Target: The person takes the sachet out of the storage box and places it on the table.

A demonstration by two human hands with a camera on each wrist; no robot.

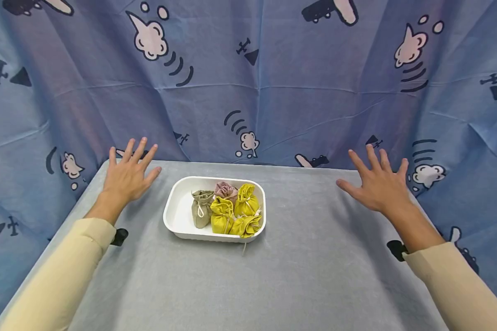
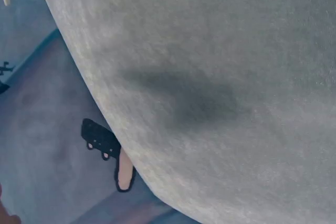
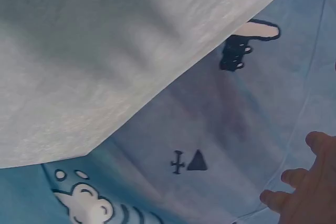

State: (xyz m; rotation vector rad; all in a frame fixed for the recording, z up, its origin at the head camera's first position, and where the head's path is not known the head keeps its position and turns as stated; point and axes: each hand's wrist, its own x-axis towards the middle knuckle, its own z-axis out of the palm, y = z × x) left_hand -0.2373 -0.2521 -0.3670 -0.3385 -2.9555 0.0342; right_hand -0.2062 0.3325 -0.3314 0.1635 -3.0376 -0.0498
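A white tray [image 1: 175, 208] stands in the middle of the grey table [image 1: 298, 257]. In it lie several small drawstring pouches: a beige one [image 1: 200, 209], a pink one [image 1: 226, 189] and three yellow ones [image 1: 234, 213]. My left hand [image 1: 129, 177] hovers flat over the table's far left corner, fingers spread, holding nothing. My right hand [image 1: 376, 183] does the same at the far right corner. Both are well apart from the tray. The right wrist view catches only my fingertips [image 3: 307, 195] against the blue cloth.
A blue patterned cloth [image 1: 273, 92] hangs behind and round the table. Black clips [image 1: 120, 236] sit by my sleeves on both sides. The table's edge [image 3: 157, 95] runs close under my right hand. Bare grey cloth [image 2: 220, 103] fills the left wrist view.
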